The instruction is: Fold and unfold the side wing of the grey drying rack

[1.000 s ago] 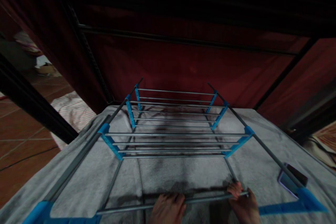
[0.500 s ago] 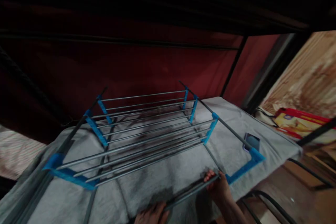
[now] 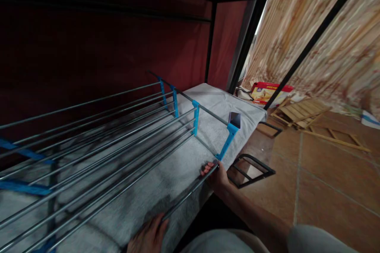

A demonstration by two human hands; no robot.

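Note:
A drying rack of grey metal rods (image 3: 118,138) with blue plastic brackets lies on a grey bed sheet (image 3: 154,189). One metal rod (image 3: 190,194) runs between my two hands along the near side. My right hand (image 3: 218,176) is closed around the rod's far end, close beside the rack's end bracket (image 3: 227,142); whether the rod touches the bracket is hidden. My left hand (image 3: 148,235) is wrapped over the rod's nearer end, low in the view. The rack's left part runs out of the frame.
A phone (image 3: 235,119) lies on the sheet behind the end bracket. Dark metal posts (image 3: 211,43) frame the bed. Beyond it are a red and yellow box (image 3: 268,93), wooden slatted pieces (image 3: 305,110) and a black metal frame (image 3: 252,170) above the tiled floor (image 3: 326,182).
The view has swung to the right, so the rack sits farther left and more floor shows. Both hands keep hold of the metal rod.

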